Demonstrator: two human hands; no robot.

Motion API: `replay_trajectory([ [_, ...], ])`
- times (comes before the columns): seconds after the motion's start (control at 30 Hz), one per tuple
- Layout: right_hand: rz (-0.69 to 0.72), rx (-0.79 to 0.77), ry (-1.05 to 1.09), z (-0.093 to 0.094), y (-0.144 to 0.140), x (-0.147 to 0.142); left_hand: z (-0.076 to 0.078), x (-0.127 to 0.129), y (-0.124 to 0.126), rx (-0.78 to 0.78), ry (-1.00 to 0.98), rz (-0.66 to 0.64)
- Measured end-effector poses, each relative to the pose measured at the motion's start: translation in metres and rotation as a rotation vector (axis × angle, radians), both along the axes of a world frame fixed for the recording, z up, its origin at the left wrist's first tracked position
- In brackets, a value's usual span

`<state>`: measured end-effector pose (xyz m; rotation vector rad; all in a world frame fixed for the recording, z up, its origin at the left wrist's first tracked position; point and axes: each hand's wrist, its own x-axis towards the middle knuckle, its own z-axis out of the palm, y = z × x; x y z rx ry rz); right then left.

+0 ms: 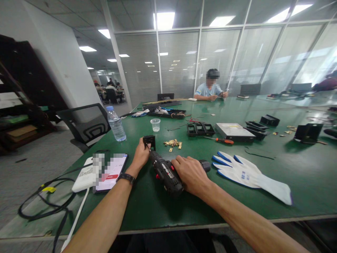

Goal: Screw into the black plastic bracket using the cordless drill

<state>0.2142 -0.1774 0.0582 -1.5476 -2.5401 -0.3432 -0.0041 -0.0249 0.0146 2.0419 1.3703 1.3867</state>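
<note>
My right hand [191,173] is closed round the grip of a black cordless drill [165,173] with red buttons, its body lying level above the table. The drill's front end points away from me and meets a small black plastic part [150,142]. My left hand [141,154] grips that part and holds it up at the drill's tip; the exact point of contact is hidden by fingers and tool. Just beyond, to the right, a small pile of brass-coloured metal plates [172,143] lies on the green table [195,214].
A white-and-blue work glove [243,170] lies at right. Farther back are an orange-handled screwdriver [223,141], black trays [200,129], a silver metal box [234,132] and a plastic cup [155,125]. A water bottle [116,124], phone [112,174] and cables stand or lie left. A person sits across.
</note>
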Motion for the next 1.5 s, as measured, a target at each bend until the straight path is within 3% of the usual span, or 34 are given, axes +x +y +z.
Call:
replay_trajectory([
  [0.27, 0.023, 0.054, 0.02, -0.0045, 0.0022, 0.0011, -0.0005, 0.0, 0.0009, -0.002, -0.003, 0.0],
  [1.5, 0.007, 0.023, -0.011, -0.0034, 0.0012, 0.0014, -0.0002, 0.0, 0.0005, 0.001, 0.007, 0.007],
])
